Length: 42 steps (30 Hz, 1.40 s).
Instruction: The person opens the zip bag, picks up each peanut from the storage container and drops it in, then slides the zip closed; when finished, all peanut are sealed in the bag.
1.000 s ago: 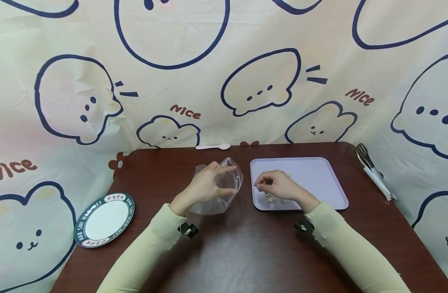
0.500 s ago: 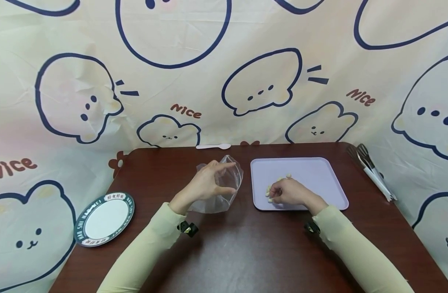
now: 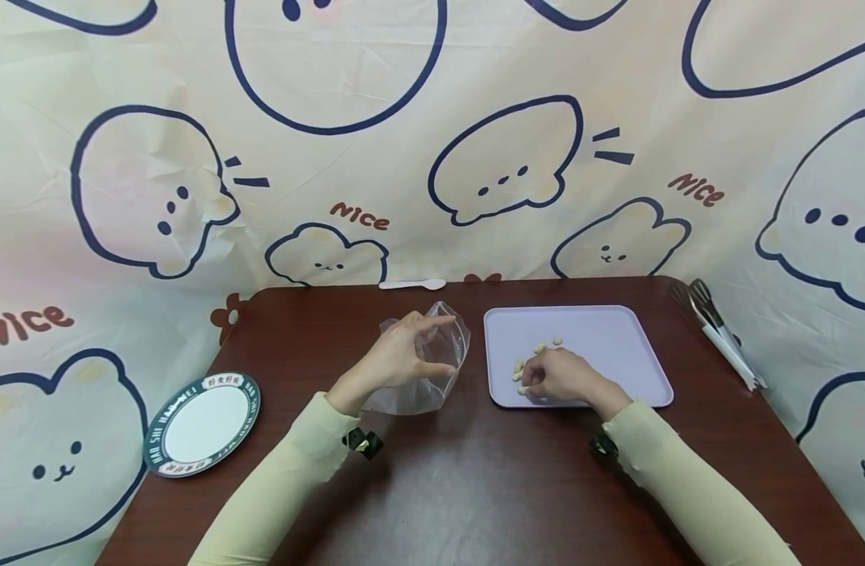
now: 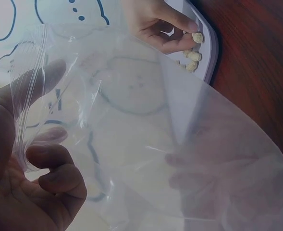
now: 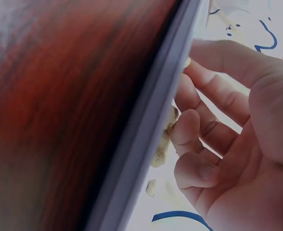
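My left hand (image 3: 400,354) holds a clear zip bag (image 3: 443,346) by its mouth, index finger and thumb spread apart. Close up in the left wrist view, the bag (image 4: 136,125) stretches across the picture, and some fingers show through its film. Over the lilac tray (image 3: 602,338), my right hand (image 3: 563,373) reaches down with thumb and fingers together. Between their tips sits a small pale-yellow lump (image 4: 197,37). Several more such lumps (image 3: 520,367) lie on the tray beside that hand; its palm side and the lumps (image 5: 161,149) show in the right wrist view.
A green-rimmed white plate (image 3: 204,424) is at the table's left edge. At the far edge lies a white spoon (image 3: 413,284). A whisk (image 3: 704,303) and another white-handled utensil lie at the right edge. A printed cloth (image 3: 503,63) hangs behind the brown table (image 3: 439,503).
My right hand has moved a little right and down onto the lumps, its fingertips closing together there. The left hand and bag have barely moved.
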Motion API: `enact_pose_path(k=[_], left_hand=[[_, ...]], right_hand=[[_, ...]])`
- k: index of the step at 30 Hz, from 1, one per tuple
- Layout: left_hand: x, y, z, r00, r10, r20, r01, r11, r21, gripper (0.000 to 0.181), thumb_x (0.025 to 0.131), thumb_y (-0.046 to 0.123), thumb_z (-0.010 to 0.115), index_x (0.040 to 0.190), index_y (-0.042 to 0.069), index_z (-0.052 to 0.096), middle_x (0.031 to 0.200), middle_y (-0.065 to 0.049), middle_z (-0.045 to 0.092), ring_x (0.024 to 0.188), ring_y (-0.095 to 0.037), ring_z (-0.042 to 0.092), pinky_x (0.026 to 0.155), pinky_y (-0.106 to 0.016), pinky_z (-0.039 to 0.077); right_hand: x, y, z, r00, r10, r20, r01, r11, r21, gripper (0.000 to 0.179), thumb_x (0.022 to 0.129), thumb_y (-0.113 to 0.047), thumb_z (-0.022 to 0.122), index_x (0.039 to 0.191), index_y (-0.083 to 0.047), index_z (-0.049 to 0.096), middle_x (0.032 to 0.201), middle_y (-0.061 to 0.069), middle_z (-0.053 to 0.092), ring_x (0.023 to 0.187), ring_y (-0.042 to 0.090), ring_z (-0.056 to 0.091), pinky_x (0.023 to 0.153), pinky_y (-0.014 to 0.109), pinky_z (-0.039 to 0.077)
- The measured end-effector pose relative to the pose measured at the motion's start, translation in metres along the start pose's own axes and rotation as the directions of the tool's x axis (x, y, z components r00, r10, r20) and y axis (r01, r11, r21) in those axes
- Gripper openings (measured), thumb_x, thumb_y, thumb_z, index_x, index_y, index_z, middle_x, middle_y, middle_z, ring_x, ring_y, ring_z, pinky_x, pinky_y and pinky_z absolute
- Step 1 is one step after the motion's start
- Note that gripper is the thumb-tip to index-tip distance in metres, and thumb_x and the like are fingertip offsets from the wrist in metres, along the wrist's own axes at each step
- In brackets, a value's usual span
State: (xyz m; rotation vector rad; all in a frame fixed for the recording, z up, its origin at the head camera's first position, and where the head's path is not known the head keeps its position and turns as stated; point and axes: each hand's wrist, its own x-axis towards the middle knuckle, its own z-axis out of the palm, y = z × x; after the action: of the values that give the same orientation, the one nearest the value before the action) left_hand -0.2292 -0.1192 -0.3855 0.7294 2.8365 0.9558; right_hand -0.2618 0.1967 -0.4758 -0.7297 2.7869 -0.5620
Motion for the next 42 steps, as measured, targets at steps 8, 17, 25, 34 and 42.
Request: enact_pose_path(k=[8, 17, 25, 34, 42], left_hand=[[0.0, 0.0, 0.001, 1.0, 0.004, -0.002, -0.004, 1.0, -0.001, 0.079, 0.076, 0.037, 0.087, 0.146, 0.028, 0.052, 0.106, -0.014, 0.055, 0.075, -0.017, 0.048, 0.061, -0.027, 0.044], [0.001, 0.001, 0.003, 1.0, 0.009, 0.007, -0.009, 1.0, 0.012, 0.081, 0.074, 0.038, 0.088, 0.146, 0.03, 0.052, 0.105, -0.01, 0.054, 0.073, -0.016, 0.049, 0.062, -0.028, 0.044], [0.001, -0.001, 0.004, 0.999, 0.052, 0.008, -0.052, 0.999, 0.004, 0.08, 0.074, 0.035, 0.089, 0.145, 0.026, 0.053, 0.103, -0.011, 0.054, 0.075, -0.013, 0.048, 0.065, -0.026, 0.044], [0.001, 0.001, 0.006, 0.999, 0.041, 0.023, -0.042, 0.999, 0.021, 0.079, 0.074, 0.036, 0.089, 0.145, 0.026, 0.054, 0.104, -0.012, 0.054, 0.074, -0.014, 0.048, 0.064, -0.026, 0.043], [0.002, 0.0, 0.011, 0.998, 0.031, 0.054, -0.032, 0.999, 0.022, 0.08, 0.073, 0.036, 0.089, 0.144, 0.024, 0.054, 0.104, -0.01, 0.054, 0.073, -0.014, 0.05, 0.063, -0.027, 0.044]], right_hand=[[-0.001, -0.003, -0.004, 0.994, -0.072, -0.082, 0.079, 0.993, 0.084, 0.008, 0.082, -0.018, 0.078, 0.079, -0.023, 0.072, 0.07, -0.013, 0.064, 0.067, 0.004, 0.054, 0.064, 0.025, 0.045], [0.0, -0.03, -0.024, 0.971, -0.123, -0.204, 0.173, 0.953, 0.249, 0.007, 0.088, -0.027, 0.076, 0.089, -0.02, 0.075, 0.074, -0.014, 0.067, 0.072, 0.006, 0.058, 0.064, 0.024, 0.046], [0.003, -0.056, -0.035, 0.953, -0.111, -0.283, 0.191, 0.942, 0.275, 0.004, 0.089, -0.022, 0.074, 0.092, -0.025, 0.074, 0.078, -0.011, 0.067, 0.074, 0.007, 0.061, 0.065, 0.024, 0.049], [0.007, -0.08, -0.037, 0.941, -0.116, -0.318, 0.219, 0.924, 0.312, 0.003, 0.09, -0.026, 0.074, 0.093, -0.026, 0.075, 0.078, -0.01, 0.068, 0.072, 0.008, 0.06, 0.062, 0.026, 0.051], [0.014, -0.093, -0.03, 0.919, -0.204, -0.338, 0.296, 0.922, 0.249, 0.005, 0.088, -0.024, 0.076, 0.093, -0.023, 0.078, 0.075, -0.013, 0.066, 0.069, 0.004, 0.058, 0.062, 0.023, 0.049]])
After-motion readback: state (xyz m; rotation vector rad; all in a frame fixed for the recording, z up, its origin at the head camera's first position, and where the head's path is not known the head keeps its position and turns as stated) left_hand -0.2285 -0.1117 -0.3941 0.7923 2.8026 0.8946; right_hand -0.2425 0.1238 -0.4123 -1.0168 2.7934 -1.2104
